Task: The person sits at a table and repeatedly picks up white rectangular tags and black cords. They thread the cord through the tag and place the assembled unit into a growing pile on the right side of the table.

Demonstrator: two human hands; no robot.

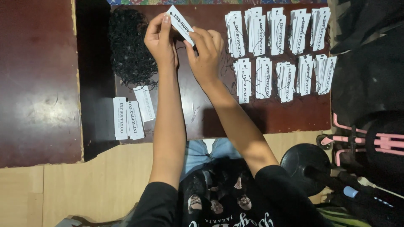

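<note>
A white paper tag [180, 23] with dark print is held up between both hands above a dark brown table [294, 113]. My left hand [160, 40] pinches its upper left end with thumb and forefinger. My right hand [207, 52] grips its lower right end, and a thin black thread runs by the fingers. A heap of black string loops [130, 46] lies just left of my left hand. Unstrung white tags [130, 115] lie at the table's near left corner.
Several stacks of strung white tags [280, 52] sit in two rows on the right half of the table. A second dark table [38, 80] stands to the left. A black round stand [301, 162] and a pink frame [370, 141] are on the wooden floor at right.
</note>
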